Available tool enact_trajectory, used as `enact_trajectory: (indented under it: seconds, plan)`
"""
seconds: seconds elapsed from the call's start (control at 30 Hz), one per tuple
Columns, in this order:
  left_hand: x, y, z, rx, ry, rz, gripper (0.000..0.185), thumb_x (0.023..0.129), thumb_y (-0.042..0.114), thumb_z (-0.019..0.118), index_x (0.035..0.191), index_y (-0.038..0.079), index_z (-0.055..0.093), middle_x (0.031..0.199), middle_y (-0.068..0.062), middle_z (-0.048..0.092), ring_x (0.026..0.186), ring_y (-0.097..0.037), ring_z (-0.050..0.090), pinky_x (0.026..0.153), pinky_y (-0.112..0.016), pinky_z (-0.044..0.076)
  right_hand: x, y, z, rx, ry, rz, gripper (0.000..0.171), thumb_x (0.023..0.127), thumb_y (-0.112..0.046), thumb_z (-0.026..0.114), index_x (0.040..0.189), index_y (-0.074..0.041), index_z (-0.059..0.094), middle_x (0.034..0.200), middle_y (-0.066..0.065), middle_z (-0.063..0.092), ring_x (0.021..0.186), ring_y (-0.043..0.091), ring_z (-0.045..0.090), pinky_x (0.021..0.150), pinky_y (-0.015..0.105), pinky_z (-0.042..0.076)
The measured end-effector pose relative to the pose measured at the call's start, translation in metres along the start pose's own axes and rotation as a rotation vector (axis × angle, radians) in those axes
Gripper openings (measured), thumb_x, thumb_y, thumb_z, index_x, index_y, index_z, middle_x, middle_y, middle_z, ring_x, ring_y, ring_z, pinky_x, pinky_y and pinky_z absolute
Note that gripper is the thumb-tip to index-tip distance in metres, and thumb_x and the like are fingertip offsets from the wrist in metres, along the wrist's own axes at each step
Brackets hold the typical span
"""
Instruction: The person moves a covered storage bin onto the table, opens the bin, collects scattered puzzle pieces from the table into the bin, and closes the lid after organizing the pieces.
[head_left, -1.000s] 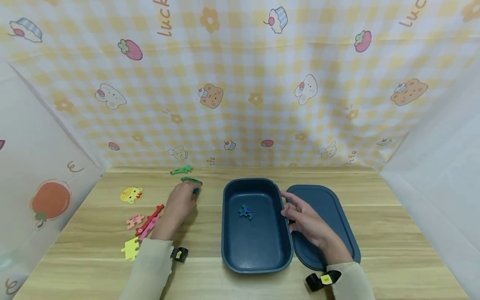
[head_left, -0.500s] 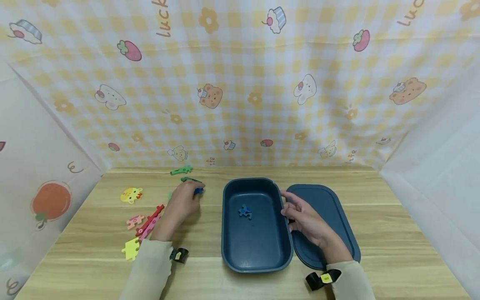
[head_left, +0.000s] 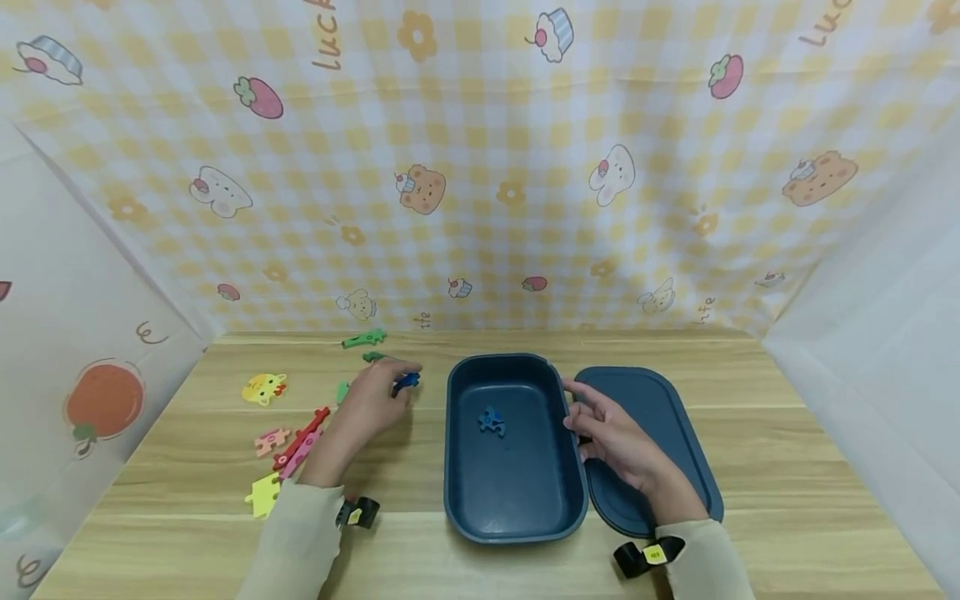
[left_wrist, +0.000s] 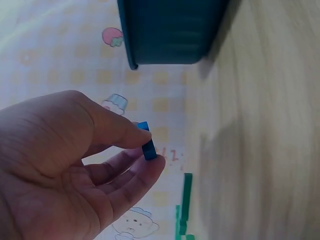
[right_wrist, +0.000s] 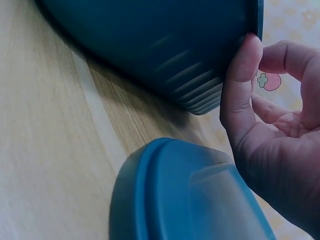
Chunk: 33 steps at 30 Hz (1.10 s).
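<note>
Along the left edge of the tabletop (head_left: 787, 433) lie about seven loose puzzle pieces: a yellow animal piece (head_left: 263, 388), a pink piece (head_left: 268, 441), a red strip (head_left: 300, 438), a yellow piece (head_left: 262, 495) and three green pieces (head_left: 364, 338). The left hand (head_left: 367, 404) hovers just left of the one box (head_left: 513, 527), thumb and fingers pinching a blue piece (head_left: 406, 382). One more blue piece (head_left: 491, 422) lies inside. The right hand (head_left: 611, 437), fingers loosely curled, touches the box's right wall above the single lid (head_left: 660, 400)

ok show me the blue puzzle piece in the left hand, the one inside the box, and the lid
held blue piece (left_wrist: 148, 144), left wrist view, its edge.
blue piece in box (head_left: 491, 422), head view, its middle.
lid (head_left: 660, 408), head view, bare top.
</note>
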<state>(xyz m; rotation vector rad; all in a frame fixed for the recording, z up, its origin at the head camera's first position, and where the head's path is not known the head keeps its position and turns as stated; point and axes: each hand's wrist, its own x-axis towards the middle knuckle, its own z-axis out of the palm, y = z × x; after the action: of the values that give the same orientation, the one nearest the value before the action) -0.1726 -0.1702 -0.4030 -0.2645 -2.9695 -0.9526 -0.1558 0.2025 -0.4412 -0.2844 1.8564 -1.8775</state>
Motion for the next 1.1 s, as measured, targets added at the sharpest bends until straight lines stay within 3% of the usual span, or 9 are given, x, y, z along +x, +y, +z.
enact_trajectory:
  seconds: [0.3, 0.63, 1.1]
  plan:
    - [-0.005, 0.018, -0.007, -0.043, -0.015, 0.018, 0.037, 0.099, 0.001, 0.066, 0.136, 0.006, 0.070, 0.136, -0.018, 0.068, 0.110, -0.028, 0.069, 0.089, -0.044, 0.061, 0.000, -0.002, 0.000, -0.002, -0.014, -0.011, 0.069, 0.109, -0.014, 0.053, 0.168, -0.009, 0.017, 0.100, -0.007, 0.058, 0.080, 0.007, 0.061, 0.065, 0.025, 0.058]
    - [-0.015, 0.041, -0.009, -0.069, -0.038, 0.047, 0.035, 0.100, 0.002, 0.067, 0.135, 0.008, 0.070, 0.136, -0.013, 0.068, 0.112, -0.026, 0.070, 0.093, -0.042, 0.063, 0.000, -0.001, -0.001, 0.004, -0.012, -0.001, 0.070, 0.109, -0.015, 0.054, 0.168, -0.009, 0.017, 0.098, -0.008, 0.060, 0.079, 0.007, 0.061, 0.065, 0.025, 0.057]
    - [-0.020, 0.055, 0.000, -0.093, -0.064, 0.125, 0.034, 0.100, -0.001, 0.066, 0.132, 0.010, 0.072, 0.134, -0.011, 0.067, 0.105, -0.021, 0.066, 0.091, -0.039, 0.061, 0.003, 0.002, -0.002, -0.012, 0.000, 0.000, 0.069, 0.108, -0.013, 0.054, 0.168, -0.009, 0.018, 0.096, -0.007, 0.059, 0.078, 0.009, 0.058, 0.065, 0.026, 0.057]
